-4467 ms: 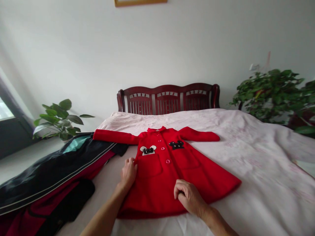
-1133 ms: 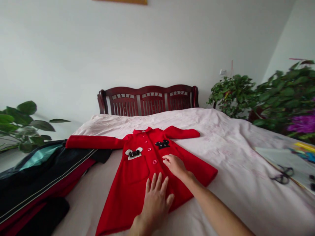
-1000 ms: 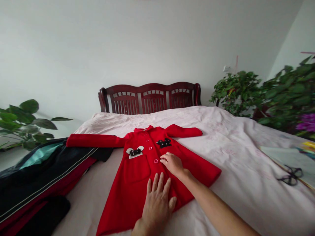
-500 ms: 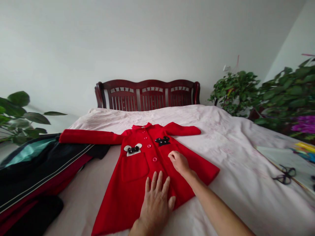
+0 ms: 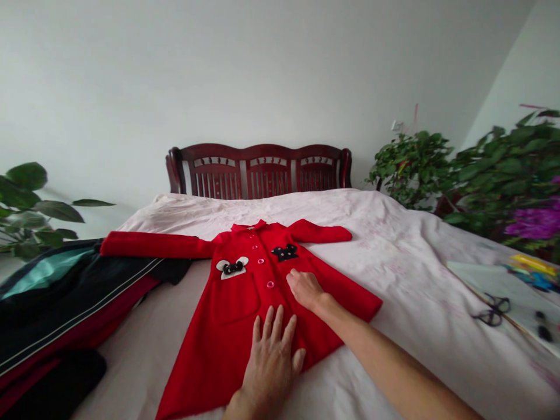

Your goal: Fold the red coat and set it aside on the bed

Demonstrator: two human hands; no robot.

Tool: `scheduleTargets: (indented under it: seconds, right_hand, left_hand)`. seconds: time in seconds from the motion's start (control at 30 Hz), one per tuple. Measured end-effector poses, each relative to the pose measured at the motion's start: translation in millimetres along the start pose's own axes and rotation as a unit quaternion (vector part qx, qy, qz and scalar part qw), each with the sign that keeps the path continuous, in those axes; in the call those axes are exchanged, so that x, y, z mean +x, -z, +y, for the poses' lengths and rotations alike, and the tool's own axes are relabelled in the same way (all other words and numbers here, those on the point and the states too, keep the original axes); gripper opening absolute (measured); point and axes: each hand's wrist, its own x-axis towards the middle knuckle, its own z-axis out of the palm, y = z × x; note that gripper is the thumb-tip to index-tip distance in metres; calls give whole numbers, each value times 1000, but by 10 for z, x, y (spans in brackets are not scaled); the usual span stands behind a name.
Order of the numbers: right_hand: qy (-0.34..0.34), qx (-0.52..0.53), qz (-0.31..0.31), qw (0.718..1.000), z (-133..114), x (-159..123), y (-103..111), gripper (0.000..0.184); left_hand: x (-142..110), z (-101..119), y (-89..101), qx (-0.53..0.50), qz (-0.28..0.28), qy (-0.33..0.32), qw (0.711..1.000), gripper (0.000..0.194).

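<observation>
A red coat (image 5: 238,344) lies front side up on the bed, its sleeves spread and its buttons in a line down the front. A white mouse-ear patch with a black bow sits above the pocket on its left, and a black dotted bow patch is on its right. My left hand (image 5: 271,356) lies flat on the lower front, fingers spread. Beside the button line, my right hand (image 5: 305,287) rests on the coat with fingers curled closed. What those fingers hold, if anything, is hidden.
A dark jacket (image 5: 87,303) with white piping lies at left, partly under the coat's sleeve. Black-framed glasses (image 5: 493,309) and a white board-like sheet (image 5: 481,280) are at right. A wooden headboard (image 5: 262,169) stands behind; potted plants (image 5: 411,169) flank the bed.
My right hand has moved a little left across the coat, closer to the button line. My left hand stays flat in the same place. The view has shifted slightly.
</observation>
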Motion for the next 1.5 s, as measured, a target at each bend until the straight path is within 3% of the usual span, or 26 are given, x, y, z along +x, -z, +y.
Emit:
scheduleTargets:
  seconds: [0.2,0.33,0.5,0.87,1.03,1.17,1.27,1.37,1.5]
  right_hand:
    - [-200,115,146,962,419,-76,-157,36]
    - [-255,149,174,939,651,-128,-185,39]
    - [-227,166,140,949,729,-171,-139,25]
    - [-130,140,84,978,616,-299,-15,19]
    - [-186,141,104,967,694,-231,-10,17]
    - [-289,172,138,932,896,-197,-8,24]
    - [-311,226,137,913,905,-159,-9,35]
    - [-272,282,124,912,729,-159,-7,39]
    - [-168,318,74,930,421,-319,38,28]
  left_hand:
    - [-13,2,3,20,12,-5,1000,59]
    - [-29,10,7,34,35,-13,999,58]
    - [-35,12,-9,42,50,-14,998,57]
    - [-41,15,-22,41,46,-11,998,58]
    - [-39,1,-27,40,41,-9,998,59]
    - [-41,-2,-31,41,44,-11,998,58]
    - [-40,6,-31,37,45,-11,998,57]
    - [-34,12,-28,35,46,-8,998,55]
    - [-27,12,-24,33,48,-15,998,54]
